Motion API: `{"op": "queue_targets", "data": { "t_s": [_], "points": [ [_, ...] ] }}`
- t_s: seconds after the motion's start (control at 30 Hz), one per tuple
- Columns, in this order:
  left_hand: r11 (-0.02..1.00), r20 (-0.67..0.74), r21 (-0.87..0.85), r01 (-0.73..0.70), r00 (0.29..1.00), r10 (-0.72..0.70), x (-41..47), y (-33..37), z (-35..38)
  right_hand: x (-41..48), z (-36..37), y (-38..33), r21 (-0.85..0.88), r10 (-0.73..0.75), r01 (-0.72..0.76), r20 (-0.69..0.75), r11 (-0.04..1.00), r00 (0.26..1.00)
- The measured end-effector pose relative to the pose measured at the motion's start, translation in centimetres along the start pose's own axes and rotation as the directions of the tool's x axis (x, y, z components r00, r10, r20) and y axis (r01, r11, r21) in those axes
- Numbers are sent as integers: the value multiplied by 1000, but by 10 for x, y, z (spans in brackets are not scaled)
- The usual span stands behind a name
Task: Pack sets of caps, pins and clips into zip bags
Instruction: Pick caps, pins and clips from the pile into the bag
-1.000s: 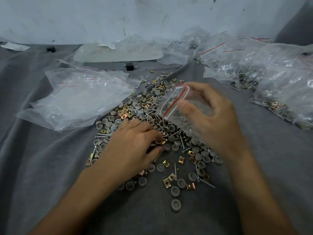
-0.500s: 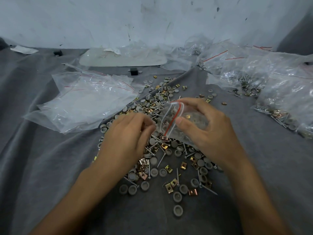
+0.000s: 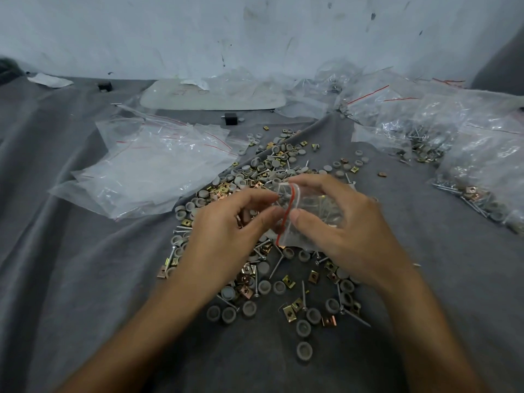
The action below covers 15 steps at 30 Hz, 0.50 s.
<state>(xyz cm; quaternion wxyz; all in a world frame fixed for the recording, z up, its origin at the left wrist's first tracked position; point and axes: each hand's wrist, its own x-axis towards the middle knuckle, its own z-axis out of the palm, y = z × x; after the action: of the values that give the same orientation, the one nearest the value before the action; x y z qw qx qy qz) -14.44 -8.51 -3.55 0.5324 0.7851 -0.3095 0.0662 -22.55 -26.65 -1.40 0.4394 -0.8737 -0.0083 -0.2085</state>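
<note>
Now I see both hands meeting over the middle of the grey cloth (image 3: pixel 85 279), above the loose heap of parts (image 3: pixel 255 177). A second ago the left hand (image 3: pixel 226 234) lay palm down on the heap, fingers digging among the grey caps (image 3: pixel 279 287), thin metal pins (image 3: pixel 304 296) and brass-coloured clips (image 3: pixel 288 281). It has since lifted and come across to the mouth of a small zip bag (image 3: pixel 309 211). Its thumb and forefinger are pinched together at the red seal line; something small and metallic seems caught between them, though I cannot tell which part it is.

The right hand (image 3: pixel 348 231) has lowered the bag from where it was held up and now pinches it near the opening, thumb below and fingers curved over the top. The bag hangs just above the heap and already shows pins inside.

I judge this to be the moment of feeding picked parts into the bag, so one set is partly filled and not yet sealed.

Toward the left edge of the cloth lies a stack of empty zip bags (image 3: pixel 153 171). Along the right edge sit filled bags (image 3: pixel 479 171), which suggests many sets are done.
</note>
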Motion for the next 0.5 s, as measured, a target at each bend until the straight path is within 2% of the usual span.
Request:
{"op": "queue_targets", "data": {
  "t_s": [0.13, 0.2, 0.27, 0.37, 0.43, 0.5],
  "points": [
    [1000, -78, 10, 27, 997, -26, 4, -8, -11, 2, -8, 4, 94, 8, 5, -141, 996, 990],
    [995, -86, 84, 55, 995, -48, 7, -11, -17, 4, -12, 6, 148, 26, 10, -239, 989, 971],
    [974, 2, 225, 5, 1000, -6, 7, -10, -17, 5, -13, 8, 158, 26, 25, -309, 987, 951],
    [860, 213, 462, -216, 968, 129, 1, -7, -8, 6, -11, 8, 181, 28, 34, -327, 983, 945],
    [780, 294, 563, -275, 948, 122, -2, -11, -3, 5, -10, 7, 183, 24, 36, -319, 982, 948],
    [725, 340, 631, -277, 938, 62, -4, -13, -1, 5, -9, 6, 186, 21, 38, -306, 982, 952]
  ]
}}
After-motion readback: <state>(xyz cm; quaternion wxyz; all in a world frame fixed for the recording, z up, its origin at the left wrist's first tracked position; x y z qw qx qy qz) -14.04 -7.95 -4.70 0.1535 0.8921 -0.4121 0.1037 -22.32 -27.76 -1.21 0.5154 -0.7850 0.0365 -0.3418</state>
